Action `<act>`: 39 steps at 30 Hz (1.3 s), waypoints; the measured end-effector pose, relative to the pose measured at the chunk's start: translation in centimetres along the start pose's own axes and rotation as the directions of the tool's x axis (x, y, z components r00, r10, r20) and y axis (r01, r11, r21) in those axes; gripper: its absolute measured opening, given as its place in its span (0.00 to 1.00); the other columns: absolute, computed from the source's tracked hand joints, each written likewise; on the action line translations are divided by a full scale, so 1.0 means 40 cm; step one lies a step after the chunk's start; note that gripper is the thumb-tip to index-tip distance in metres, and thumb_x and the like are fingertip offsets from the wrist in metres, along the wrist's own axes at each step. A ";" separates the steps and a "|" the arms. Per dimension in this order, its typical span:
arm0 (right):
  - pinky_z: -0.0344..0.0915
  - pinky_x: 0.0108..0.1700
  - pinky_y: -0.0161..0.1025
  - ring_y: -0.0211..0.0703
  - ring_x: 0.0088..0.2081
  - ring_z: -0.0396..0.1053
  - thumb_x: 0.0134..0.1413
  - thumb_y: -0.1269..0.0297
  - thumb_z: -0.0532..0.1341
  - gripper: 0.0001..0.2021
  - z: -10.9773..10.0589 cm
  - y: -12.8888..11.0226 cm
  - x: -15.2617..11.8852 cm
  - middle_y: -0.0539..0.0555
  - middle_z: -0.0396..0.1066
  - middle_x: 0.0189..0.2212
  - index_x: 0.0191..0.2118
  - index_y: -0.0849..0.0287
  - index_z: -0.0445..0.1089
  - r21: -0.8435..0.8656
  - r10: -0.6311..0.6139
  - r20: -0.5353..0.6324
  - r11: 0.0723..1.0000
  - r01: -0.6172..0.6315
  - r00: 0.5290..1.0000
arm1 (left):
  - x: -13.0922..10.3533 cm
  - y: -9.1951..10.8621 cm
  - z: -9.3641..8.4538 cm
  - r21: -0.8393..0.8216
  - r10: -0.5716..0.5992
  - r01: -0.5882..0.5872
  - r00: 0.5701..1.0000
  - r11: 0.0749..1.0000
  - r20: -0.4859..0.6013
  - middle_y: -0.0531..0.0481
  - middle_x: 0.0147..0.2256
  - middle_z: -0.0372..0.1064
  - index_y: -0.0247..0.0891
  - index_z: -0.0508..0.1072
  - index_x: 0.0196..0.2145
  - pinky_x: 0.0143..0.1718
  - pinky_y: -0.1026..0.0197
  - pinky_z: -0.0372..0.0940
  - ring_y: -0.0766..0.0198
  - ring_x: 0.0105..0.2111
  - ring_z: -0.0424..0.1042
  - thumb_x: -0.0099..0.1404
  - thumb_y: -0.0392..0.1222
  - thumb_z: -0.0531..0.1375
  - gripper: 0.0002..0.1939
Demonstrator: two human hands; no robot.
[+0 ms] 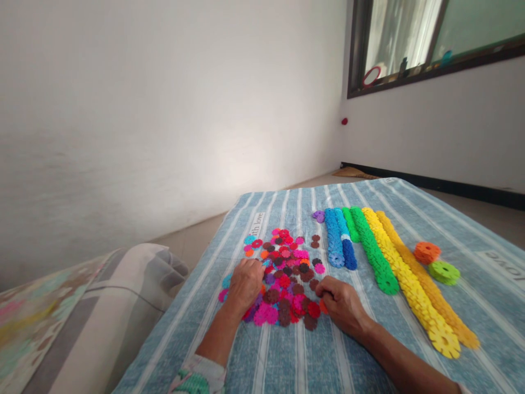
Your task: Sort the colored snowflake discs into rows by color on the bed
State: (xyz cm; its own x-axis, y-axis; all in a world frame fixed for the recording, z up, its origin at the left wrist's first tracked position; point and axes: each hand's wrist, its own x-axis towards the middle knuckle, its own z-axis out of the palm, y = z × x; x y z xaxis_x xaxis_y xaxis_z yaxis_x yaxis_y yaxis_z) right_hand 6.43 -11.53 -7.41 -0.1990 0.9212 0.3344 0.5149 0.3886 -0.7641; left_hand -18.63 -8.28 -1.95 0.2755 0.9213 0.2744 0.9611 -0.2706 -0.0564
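Loose notched plastic discs (284,281) in red, pink, brown, purple, orange and blue lie in a pile on a striped blue tablecloth. My left hand (247,282) is over the pile's left side, its fingers curled down and their tips hidden. At the pile's right edge my right hand (342,303) is closed, thumb and fingers drawn together. An orange disc (324,307) shows just under its fingers; whether it is gripped I cannot tell. To the right, overlapping discs form long rows: blue (334,238), green (374,251), yellow (404,273) and darker yellow (430,284).
Beyond the rows sit an orange stack (427,252) and a lime-green stack (444,272) of discs. A small purple stack (319,216) is at the rows' far left. A cloth-covered seat (110,317) stands left of the table (197,306). Walls and a window lie behind.
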 end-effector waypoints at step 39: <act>0.50 0.23 0.31 0.34 0.20 0.55 0.56 0.59 0.56 0.10 0.006 -0.012 0.015 0.42 0.55 0.16 0.38 0.59 0.66 0.273 0.133 -0.086 0.956 -0.105 0.987 | 0.059 0.205 -0.025 -0.787 0.172 0.164 0.930 0.595 0.324 0.54 0.23 0.67 0.37 0.70 0.32 0.27 0.66 0.60 0.67 0.23 0.68 0.62 0.43 0.50 0.11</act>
State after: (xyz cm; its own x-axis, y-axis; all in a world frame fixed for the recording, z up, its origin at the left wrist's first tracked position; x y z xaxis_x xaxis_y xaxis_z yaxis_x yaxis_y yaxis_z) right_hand 5.86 -11.16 -6.96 -0.0563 0.9597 0.2755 0.2854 0.2798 -0.9166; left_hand -10.12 -8.61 -0.81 0.4290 0.9010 -0.0652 0.5989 -0.2297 0.7672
